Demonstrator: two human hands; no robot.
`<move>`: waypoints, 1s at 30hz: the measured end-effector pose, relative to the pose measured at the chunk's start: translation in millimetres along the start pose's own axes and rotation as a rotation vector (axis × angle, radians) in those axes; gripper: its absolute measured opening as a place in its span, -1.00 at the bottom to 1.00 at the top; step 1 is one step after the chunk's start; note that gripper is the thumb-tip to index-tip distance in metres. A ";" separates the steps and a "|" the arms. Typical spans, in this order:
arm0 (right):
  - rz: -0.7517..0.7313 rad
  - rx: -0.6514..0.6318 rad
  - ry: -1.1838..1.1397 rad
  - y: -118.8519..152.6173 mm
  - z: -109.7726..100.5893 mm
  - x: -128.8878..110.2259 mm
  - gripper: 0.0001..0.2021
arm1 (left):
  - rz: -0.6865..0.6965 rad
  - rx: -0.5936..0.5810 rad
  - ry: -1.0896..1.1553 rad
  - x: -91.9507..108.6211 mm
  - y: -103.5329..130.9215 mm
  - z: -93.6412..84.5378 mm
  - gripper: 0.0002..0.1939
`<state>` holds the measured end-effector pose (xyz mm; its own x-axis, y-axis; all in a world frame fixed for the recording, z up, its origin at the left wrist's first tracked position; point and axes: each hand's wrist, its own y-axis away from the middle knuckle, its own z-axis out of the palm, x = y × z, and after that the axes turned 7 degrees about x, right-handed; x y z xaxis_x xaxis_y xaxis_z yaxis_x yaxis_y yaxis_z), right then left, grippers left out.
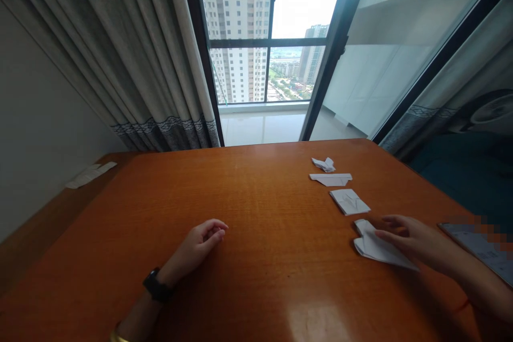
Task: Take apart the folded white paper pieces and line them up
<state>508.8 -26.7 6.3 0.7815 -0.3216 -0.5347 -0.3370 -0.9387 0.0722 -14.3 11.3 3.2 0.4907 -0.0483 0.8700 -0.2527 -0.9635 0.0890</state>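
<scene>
My left hand, with a black watch on its wrist, rests on the left-centre of the wooden table. Its fingers curl loosely, a little apart from the thumb, and nothing shows in them. At the right, my right hand reaches over a folded white paper with two lobes at its left end. The thumb lies at the paper's upper edge and the index finger stretches beyond it; the other fingers are mostly hidden. Beyond it are a square folded paper, a long flat folded paper and a small folded paper.
The brown table ends at a glass door and window. A flat device with a screen lies by the right edge, beside my right forearm. White paper strips lie at the far left. Grey curtains hang behind, and a fan stands at right.
</scene>
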 end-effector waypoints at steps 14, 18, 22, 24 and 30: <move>-0.170 0.247 0.275 16.7 46.6 -11.8 -0.24 | 0.054 0.093 -0.058 11.4 8.7 0.2 -0.68; -0.220 0.262 0.173 58.3 76.7 -47.5 -0.38 | 0.102 0.170 -0.073 21.1 13.7 4.1 -0.72; -0.437 0.061 -0.075 81.7 100.2 -117.7 -0.62 | 0.312 0.043 -0.170 46.2 15.8 33.8 -0.81; -0.529 0.011 -0.220 76.8 105.8 -152.0 -0.66 | 0.493 0.016 -0.246 58.9 15.8 52.9 -0.80; -0.490 0.248 0.009 3.3 68.2 -151.5 -0.54 | 0.489 0.051 -0.483 50.6 13.6 64.6 -0.30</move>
<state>353.5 27.3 30.1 0.8818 0.1440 -0.4490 -0.0452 -0.9221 -0.3843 61.0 -21.3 17.0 0.6497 -0.5817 0.4894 -0.5063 -0.8114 -0.2921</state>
